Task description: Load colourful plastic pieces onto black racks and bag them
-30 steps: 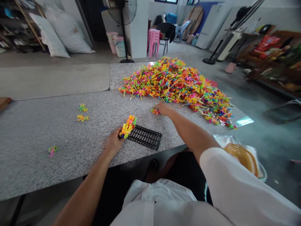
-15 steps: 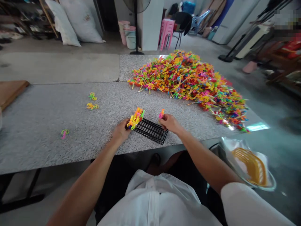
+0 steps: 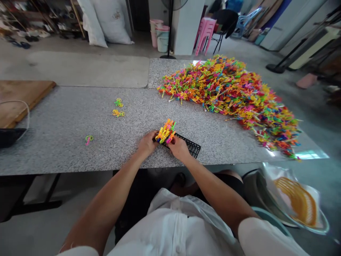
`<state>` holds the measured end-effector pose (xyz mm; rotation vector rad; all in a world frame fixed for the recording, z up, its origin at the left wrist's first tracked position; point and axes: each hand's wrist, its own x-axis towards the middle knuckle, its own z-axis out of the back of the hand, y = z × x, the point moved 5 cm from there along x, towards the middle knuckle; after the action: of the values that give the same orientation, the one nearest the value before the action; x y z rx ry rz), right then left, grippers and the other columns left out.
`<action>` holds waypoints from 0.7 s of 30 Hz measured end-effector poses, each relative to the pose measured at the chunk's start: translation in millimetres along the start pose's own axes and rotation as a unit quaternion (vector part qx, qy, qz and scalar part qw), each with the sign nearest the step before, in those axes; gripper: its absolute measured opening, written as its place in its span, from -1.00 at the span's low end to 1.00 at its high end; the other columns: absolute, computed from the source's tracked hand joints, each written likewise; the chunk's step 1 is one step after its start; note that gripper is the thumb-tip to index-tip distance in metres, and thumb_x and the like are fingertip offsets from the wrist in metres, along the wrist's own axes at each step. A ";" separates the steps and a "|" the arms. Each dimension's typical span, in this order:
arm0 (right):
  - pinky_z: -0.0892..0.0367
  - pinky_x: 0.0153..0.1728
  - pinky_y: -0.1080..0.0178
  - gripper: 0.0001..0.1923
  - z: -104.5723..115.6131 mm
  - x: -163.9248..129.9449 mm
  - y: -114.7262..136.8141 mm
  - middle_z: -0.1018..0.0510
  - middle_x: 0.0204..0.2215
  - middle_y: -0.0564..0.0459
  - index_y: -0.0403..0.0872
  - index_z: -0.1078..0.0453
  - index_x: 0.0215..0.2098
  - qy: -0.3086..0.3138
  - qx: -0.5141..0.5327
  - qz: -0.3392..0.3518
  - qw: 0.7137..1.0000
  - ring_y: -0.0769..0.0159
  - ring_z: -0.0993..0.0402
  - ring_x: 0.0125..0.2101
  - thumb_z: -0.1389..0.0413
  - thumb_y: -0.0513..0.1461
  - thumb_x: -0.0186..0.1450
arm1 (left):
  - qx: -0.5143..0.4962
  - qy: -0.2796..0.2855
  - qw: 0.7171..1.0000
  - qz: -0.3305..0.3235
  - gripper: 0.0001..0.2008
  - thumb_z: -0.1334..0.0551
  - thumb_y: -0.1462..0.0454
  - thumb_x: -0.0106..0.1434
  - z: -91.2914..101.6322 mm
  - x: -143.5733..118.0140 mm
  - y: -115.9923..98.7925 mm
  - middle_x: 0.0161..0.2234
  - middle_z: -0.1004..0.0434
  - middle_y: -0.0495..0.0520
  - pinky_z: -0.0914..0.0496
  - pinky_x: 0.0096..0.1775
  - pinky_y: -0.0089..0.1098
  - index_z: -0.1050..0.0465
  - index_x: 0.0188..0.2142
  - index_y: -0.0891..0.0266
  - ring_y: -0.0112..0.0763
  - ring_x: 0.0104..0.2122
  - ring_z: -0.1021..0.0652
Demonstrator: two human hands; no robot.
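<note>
A black plastic grid rack (image 3: 194,147) lies on the speckled stone table, its left end filled with a cluster of small bright plastic pieces (image 3: 165,131) standing upright. My left hand (image 3: 147,144) is closed around the rack's left end. At the near side of the cluster, my right hand (image 3: 179,147) pinches a small pink and orange plastic piece (image 3: 169,139) against the grid. Its fingers hide part of the rack, and whether the piece sits in a slot cannot be made out.
A large heap of the same colourful pieces (image 3: 229,96) covers the table's right side. To the left lie a yellow-green piece (image 3: 118,102), a yellow-orange one (image 3: 118,113) and a green-pink one (image 3: 89,139). A yellow basket (image 3: 298,199) stands low at right.
My right hand has moved left with the pink and orange piece, from above the rack's right end to the filled cluster. The camera view has turned slightly left.
</note>
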<state>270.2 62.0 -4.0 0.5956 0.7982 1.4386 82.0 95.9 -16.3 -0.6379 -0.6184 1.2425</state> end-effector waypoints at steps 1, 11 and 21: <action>-0.45 -0.10 0.24 -0.81 -0.4 -0.7 0.9 -0.74 -0.18 -0.04 -0.08 -0.56 0.00 -0.007 -0.032 -0.002 0.999 0.17 -0.67 -0.18 -0.18 -0.22 0.46 | 0.002 0.001 1.000 0.002 -0.45 -0.32 0.30 0.24 -0.1 -0.1 0.0 0.03 -0.73 0.14 -0.54 0.12 -0.14 -0.53 0.24 0.18 -0.11 0.01 -0.69; -0.40 0.00 0.22 -0.69 -3.2 -6.1 18.3 -0.73 -0.04 -0.18 -0.14 -0.47 0.15 0.013 -0.202 -0.022 0.979 0.07 -0.68 -0.01 -0.11 -0.15 0.55 | 0.009 -0.013 1.000 -0.008 -0.46 -0.31 0.33 0.24 -3.1 0.3 5.0 0.08 -0.71 0.15 -0.53 0.14 -0.17 -0.53 0.23 0.18 -0.12 0.05 -0.68; -0.45 -0.04 0.18 -0.67 -8.5 -8.4 25.7 -0.73 -0.02 -0.20 -0.10 -0.46 0.13 -0.001 -0.253 -0.043 0.966 0.03 -0.69 -0.02 -0.09 -0.09 0.55 | 0.006 -0.020 1.000 -0.011 -0.42 -0.29 0.34 0.19 -0.6 0.2 6.1 0.11 -0.70 0.14 -0.53 0.17 -0.15 -0.53 0.22 0.17 -0.12 0.06 -0.68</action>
<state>247.9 54.5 11.7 0.1671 0.4191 1.4860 78.6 97.3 -21.2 -0.5959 -0.6487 1.2406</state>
